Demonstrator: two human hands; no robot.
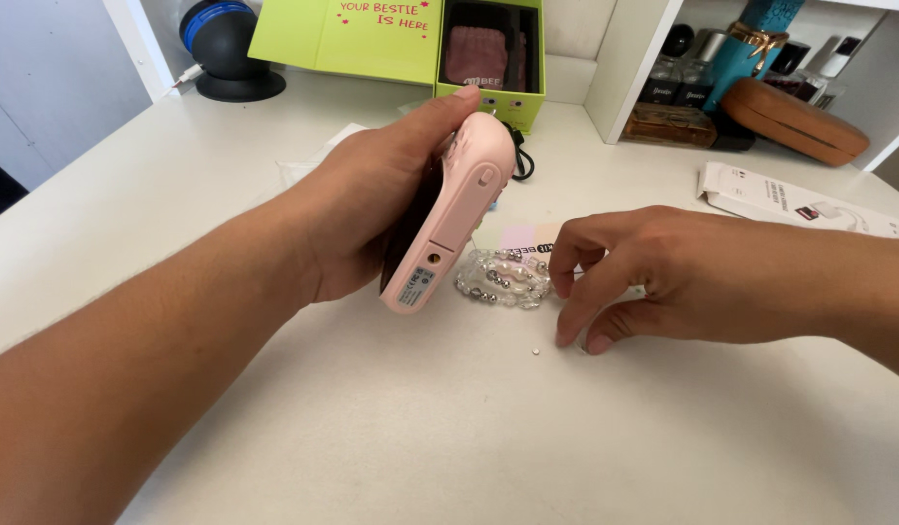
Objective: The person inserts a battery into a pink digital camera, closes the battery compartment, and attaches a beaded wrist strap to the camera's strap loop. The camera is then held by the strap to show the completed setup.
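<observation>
Head view: left hand [371, 194] holds a pink handheld device [451, 214] clear of the tabletop [420, 418], grip wrapped round its body, long axis running from near-left to far-right, base end nearest the camera. Right hand [663, 277] rests on the tabletop just right of a beaded bracelet [505, 277], fingers pinched narrow with tips down, holding nothing that can be made out. The bracelet lies between the hands, right hand nearer. A tiny loose bead [535, 351] sits just left of the right fingertips. Green gift box [488, 58] at the far edge.
</observation>
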